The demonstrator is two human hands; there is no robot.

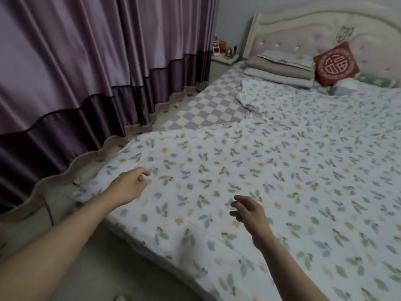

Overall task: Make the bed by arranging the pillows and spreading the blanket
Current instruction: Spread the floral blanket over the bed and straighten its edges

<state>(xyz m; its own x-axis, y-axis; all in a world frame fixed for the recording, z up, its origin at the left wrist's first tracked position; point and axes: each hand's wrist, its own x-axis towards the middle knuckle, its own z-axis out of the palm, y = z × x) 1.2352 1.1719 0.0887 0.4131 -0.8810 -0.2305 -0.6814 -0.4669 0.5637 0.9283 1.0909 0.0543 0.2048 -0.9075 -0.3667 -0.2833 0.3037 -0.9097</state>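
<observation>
Our left hand (128, 185) and right hand (249, 211) hover with loose, released grip over the floral blanket (260, 170); purple curtains (86, 61) crowd the bedside, pillows (280, 68) stacked beside a red cushion (335, 64).

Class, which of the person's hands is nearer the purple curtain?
Left. The left hand is over the blanket near the bed edge facing the purple curtain; the right hand is further in over the bed.

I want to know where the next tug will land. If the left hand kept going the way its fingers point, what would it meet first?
Most likely the floral blanket itself: the left hand reaches low over it, fingers aimed up the bed and loosely curled. Farther along lies the blanket's folded-back edge beside the checkered sheet. Height above the fabric is unclear.
</observation>
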